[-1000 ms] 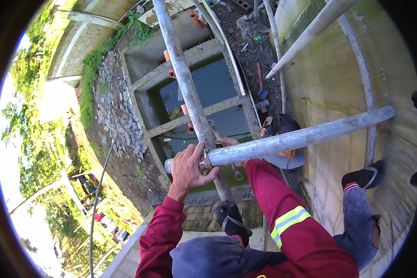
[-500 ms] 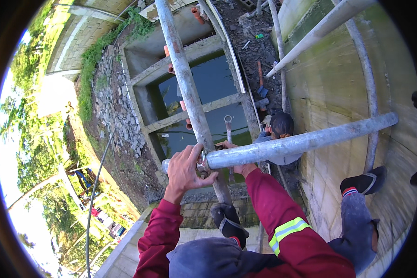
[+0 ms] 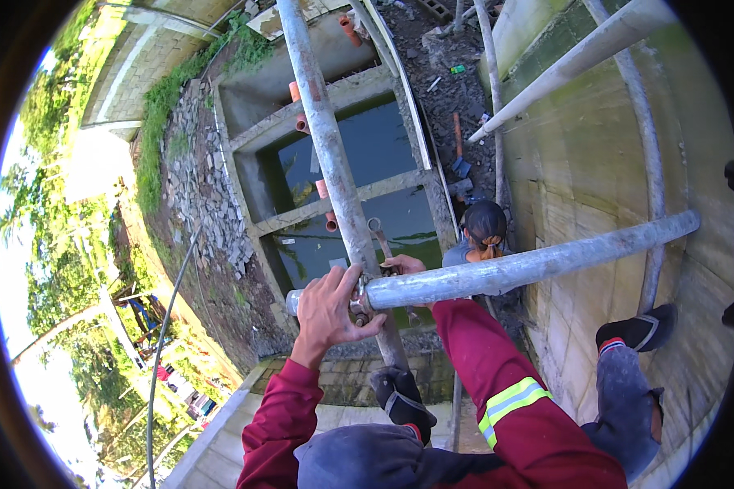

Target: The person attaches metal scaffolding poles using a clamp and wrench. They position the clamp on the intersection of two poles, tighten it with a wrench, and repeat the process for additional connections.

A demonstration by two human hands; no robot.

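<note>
A galvanised scaffold pipe (image 3: 497, 265) runs crosswise in front of me and meets an upright, slanted pipe (image 3: 328, 134) at a metal clamp (image 3: 357, 303). My left hand (image 3: 328, 311) is closed around this joint, its thumb below by the clamp's bolt and its fingers over the top. Beyond the crosswise pipe, my right hand (image 3: 404, 266) grips a ring-ended wrench (image 3: 382, 241) near the clamp. The ring end sticks up past my fingers, while the other end shows below the pipe. The pipe partly hides this hand.
Below lie concrete tanks (image 3: 338, 204) with greenish water and short orange pipes (image 3: 331, 222). Another person (image 3: 483, 232) is down beside the right wall (image 3: 579, 171). A shovel (image 3: 461, 163) lies in rubble. My sandalled feet rest at a pipe (image 3: 395, 391) and against the wall side. A cable (image 3: 161, 326) hangs left.
The wrench has tilted, its ring end swinging left and a little down with my right hand. My left hand stays on the clamp. The person below has shifted slightly left.
</note>
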